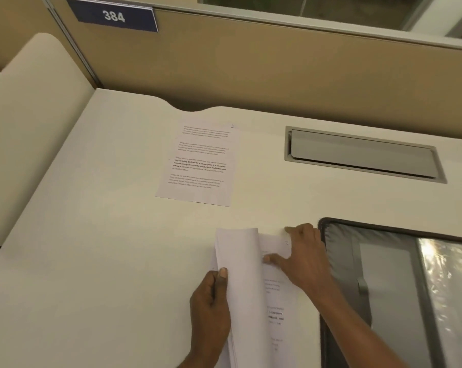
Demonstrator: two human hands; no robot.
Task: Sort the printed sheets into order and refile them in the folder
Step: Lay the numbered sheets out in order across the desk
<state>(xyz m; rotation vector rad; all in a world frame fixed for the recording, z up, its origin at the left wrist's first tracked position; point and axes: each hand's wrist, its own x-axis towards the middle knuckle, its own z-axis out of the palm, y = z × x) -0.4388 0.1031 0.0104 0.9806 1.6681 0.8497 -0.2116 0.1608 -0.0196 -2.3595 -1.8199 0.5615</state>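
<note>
Left hand (pixel 211 306) grips curled-back sheets of the stack (pixel 245 288); right hand (pixel 304 258), fingers straight, presses it beside the folder (pixel 341 261) edge.

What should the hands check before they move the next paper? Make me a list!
1. The left hand grips the lifted sheets: ok.
2. The right hand presses the sheet underneath flat: ok.
3. That sheet's page number is readable: cannot tell.
4. The laid-out sheet lies flat on the desk, apart from the pile: ok.
5. The folder lies open beside the right hand: ok.
</note>
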